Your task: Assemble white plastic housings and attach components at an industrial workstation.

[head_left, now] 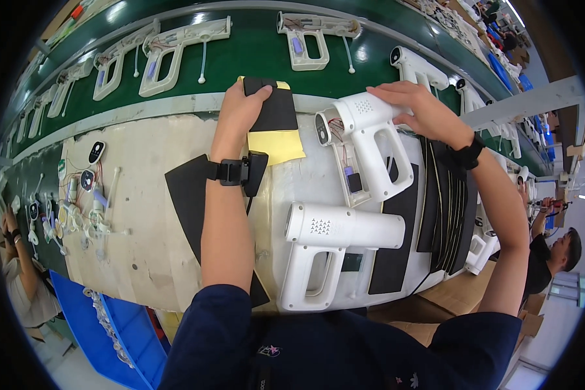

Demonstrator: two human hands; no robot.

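My left hand (246, 104) pinches a black foam pad (276, 110) near its top edge, thumb on the black face. Yellow backing paper (276, 148) shows below the pad. Over the far end of a white gun-shaped housing (374, 114), my right hand (422, 109) curls its fingers and grips it. That housing's two shells sit slightly apart, with red wires (335, 127) and a purple part visible between them. A small black display panel (322, 130) sits at its left end. Nearer to me lies a second white gun-shaped shell (338, 231), apart from both hands.
Black foam sheets (452, 208) are stacked at right; another (198, 201) lies under my left forearm. Small panels and loose parts (88, 201) lie at left. Beyond the table edge, a green conveyor (247, 58) carries open housings (182, 49). Blue bins (110, 331) stand lower left. People work at both sides.
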